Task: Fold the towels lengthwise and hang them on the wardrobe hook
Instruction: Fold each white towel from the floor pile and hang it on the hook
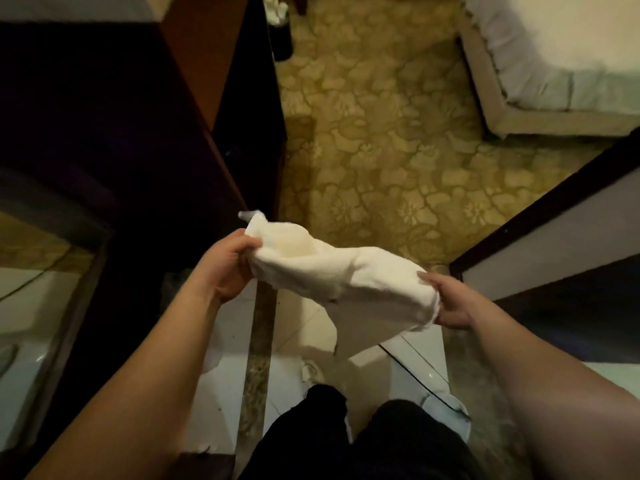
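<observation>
White towel [332, 271] up in the air over the floor, stretched between both hands, nowhere near a hook. Left hand [227, 268] at the towel's left end, fingers [247, 244] curled round bunched cloth, thumb side tucked under so can't tell the exact grip. Right hand [450, 303] at the towel's right end, fingers clamped on the edge, cloth pinched against the palm. Towel sagging a bit in the middle, loose corner [251, 215] poking up past the left hand, another flap hanging down below toward the tiles [294, 327]. Not neatly folded, more of a crumpled tube shape.

Dark wardrobe [138, 133] just left of the towel, tall and mostly in shadow, its edge almost touching the loose corner. Patterned carpet [381, 150] beyond the towel. Bed [554, 64] well off to the far right of the towel, pale sheets. Dark door frame [540, 199] to the right of the towel. Black trousers [346, 438] straight below the towel, bare forearms on both sides.
</observation>
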{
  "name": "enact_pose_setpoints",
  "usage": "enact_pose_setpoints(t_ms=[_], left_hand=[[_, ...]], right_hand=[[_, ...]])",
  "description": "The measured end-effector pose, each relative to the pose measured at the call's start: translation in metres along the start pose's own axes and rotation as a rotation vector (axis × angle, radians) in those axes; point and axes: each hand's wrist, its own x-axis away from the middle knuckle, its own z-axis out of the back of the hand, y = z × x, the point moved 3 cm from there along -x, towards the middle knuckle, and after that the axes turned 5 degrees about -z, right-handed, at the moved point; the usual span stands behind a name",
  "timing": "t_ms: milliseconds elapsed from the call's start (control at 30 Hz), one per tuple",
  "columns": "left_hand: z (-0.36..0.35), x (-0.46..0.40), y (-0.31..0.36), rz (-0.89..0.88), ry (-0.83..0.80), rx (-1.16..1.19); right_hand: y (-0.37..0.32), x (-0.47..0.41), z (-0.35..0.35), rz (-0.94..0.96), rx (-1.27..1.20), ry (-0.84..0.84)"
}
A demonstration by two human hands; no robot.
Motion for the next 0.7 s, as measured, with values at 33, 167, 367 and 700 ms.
enact_pose_setpoints(t_ms=[33, 167, 367, 700], left_hand=[[-0.001, 0.012, 0.002, -0.01, 0.027, -0.034], [-0.004, 0.072, 0.001, -0.047, 0.112, -0.126], [-0.011, 0.194, -0.038, -0.063, 0.275, -0.074], [-0.014, 0.42, -0.12, -0.204, 0.486, -0.111]], right_hand=[[0.005, 0.006, 0.0, -0.005, 0.061, -0.012], [0.02, 0.029, 0.012, 0.085, 0.106, -0.021], [0.051, 0.073, 0.051, 0.204, 0.069, -0.081], [0.152, 0.172, 0.059, 0.352, 0.504, -0.151]])
